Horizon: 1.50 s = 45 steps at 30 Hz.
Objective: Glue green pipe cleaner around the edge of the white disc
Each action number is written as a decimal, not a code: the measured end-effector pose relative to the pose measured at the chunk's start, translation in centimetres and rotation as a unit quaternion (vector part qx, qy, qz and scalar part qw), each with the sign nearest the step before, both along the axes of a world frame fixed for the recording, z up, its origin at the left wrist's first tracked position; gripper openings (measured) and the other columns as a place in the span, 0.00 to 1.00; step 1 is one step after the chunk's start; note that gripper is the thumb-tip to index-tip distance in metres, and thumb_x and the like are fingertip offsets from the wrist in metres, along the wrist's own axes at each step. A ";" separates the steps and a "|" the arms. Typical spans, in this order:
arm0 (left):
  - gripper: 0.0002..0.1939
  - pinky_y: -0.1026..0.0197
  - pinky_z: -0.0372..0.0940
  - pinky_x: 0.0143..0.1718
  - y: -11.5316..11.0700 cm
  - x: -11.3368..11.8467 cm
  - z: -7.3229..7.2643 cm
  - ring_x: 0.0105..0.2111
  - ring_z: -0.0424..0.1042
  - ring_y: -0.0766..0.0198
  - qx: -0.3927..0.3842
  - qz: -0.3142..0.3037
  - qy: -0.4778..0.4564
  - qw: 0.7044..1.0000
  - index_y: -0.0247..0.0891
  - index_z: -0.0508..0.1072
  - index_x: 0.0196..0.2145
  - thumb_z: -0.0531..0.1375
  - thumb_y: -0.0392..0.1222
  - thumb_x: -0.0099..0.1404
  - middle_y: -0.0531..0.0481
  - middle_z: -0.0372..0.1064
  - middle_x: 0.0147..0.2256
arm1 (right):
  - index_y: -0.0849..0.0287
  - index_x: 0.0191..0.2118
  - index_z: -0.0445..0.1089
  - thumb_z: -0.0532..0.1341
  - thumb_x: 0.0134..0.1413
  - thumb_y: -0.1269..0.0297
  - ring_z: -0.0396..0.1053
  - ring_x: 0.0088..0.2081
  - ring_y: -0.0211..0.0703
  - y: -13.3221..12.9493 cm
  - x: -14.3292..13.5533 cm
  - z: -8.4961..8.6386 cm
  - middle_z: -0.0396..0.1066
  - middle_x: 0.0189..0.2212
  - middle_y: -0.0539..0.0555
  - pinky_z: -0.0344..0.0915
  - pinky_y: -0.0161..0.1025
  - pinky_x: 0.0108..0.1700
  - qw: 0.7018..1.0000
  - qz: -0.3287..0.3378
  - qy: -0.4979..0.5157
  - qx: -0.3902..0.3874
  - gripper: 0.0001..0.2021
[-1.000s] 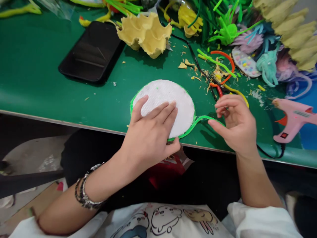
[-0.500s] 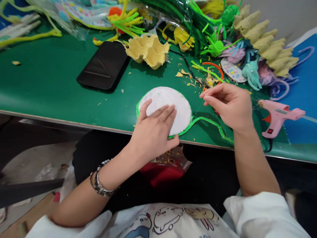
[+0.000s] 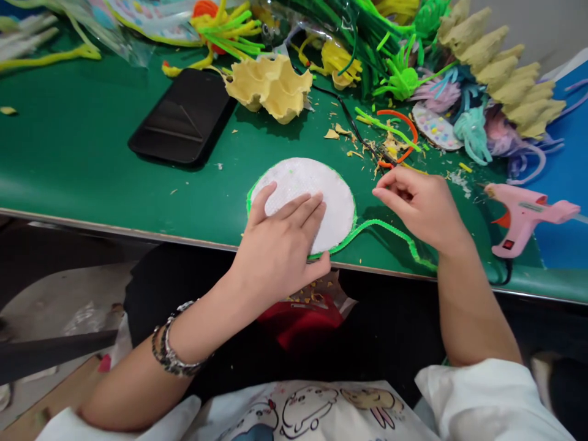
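Note:
My left hand [image 3: 278, 242] lies flat on a white oval disc [image 3: 337, 208], fingers stretched and the thumb over its near edge. A fuzzy green pipe cleaner [image 3: 383, 223] runs along the disc's rim, and its loose end trails over the table to the right, below my right hand [image 3: 420, 208]. That hand hovers just right of the disc, thumb and fingertips pinched together. Whatever the pinch holds, if anything, is too small to make out. Nearby on the right lies a pink hot glue gun [image 3: 519, 211].
A black phone-like slab [image 3: 184, 119] and a yellow egg-carton piece [image 3: 271, 89] lie beyond the disc. Scraps and an orange pipe cleaner [image 3: 413, 131] are behind my right hand. Pipe-cleaner bundles [image 3: 402, 79] and a longer egg-carton strip [image 3: 505, 73] fill the back.
My right hand has come slightly lower and nearer to me, still pinched. A fine strand near its fingertips no longer shows. My left hand stays on the disc; the view has shifted slightly.

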<state>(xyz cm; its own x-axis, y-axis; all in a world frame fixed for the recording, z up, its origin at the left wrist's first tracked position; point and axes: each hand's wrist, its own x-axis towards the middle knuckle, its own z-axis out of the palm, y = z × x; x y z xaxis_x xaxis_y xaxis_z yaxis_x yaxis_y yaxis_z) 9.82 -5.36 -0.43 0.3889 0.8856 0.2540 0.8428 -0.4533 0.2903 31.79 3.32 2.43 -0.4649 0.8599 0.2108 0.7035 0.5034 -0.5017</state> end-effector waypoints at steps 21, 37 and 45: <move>0.25 0.37 0.41 0.64 -0.1 0.0 0.1 0.58 0.67 0.49 -0.013 0.007 0.004 1.000 0.37 0.66 0.58 0.51 0.44 0.66 0.41 0.63 0.60 | 0.55 0.29 0.70 0.61 0.56 0.64 0.68 0.36 0.43 0.4 1.2 -0.3 0.70 0.34 0.53 0.62 0.41 0.37 0.996 0.044 -0.058 0.052 0.06; 0.27 0.37 0.37 0.66 -0.2 -0.3 -0.1 0.59 0.65 0.48 -0.019 -0.008 0.004 1.000 0.30 0.65 0.59 0.48 0.47 0.67 0.39 0.60 0.61 | 0.56 0.25 0.65 0.67 0.51 0.55 0.58 0.14 0.30 -0.1 1.4 0.4 0.66 0.15 0.46 0.51 0.34 0.17 0.958 -0.111 0.230 -0.128 0.14; 0.28 0.34 0.35 0.66 0.1 -1.1 -0.5 0.58 0.66 0.45 0.003 -0.035 0.011 0.999 0.33 0.64 0.59 0.48 0.52 0.67 0.36 0.60 0.61 | 0.54 0.32 0.77 0.73 0.41 0.59 0.65 0.16 0.31 -0.5 2.4 1.5 0.74 0.19 0.47 0.63 0.31 0.19 0.900 -0.003 0.370 -0.232 0.10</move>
